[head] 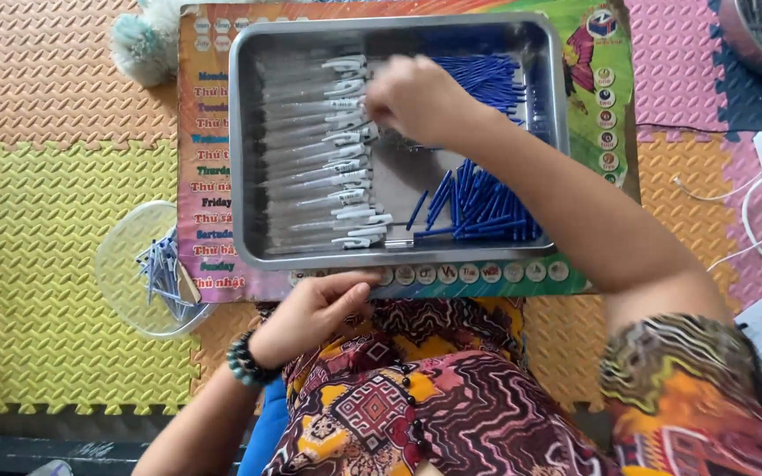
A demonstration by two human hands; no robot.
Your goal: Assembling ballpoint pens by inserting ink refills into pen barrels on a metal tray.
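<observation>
Reaching into the shallow rectangular steel tray (244,159), the right hand (416,97) is seen with its fingers curled together over the row of clear plastic pen barrels with white clips (328,150); whether one barrel is actually pinched cannot be told, as the fingertips are blurred. Just beside the hand, two heaps of thin blue pen refills (482,207) are piled in the tray's right half. The left hand (310,313) is rested at the tray's near edge, fingers loosely bent and closed on nothing, touching the colourful printed board (209,176) under the tray. Further left, a round clear plastic lid (125,273) holding a few blue-tipped parts is laid on the yellow foam floor mat (37,291).
</observation>
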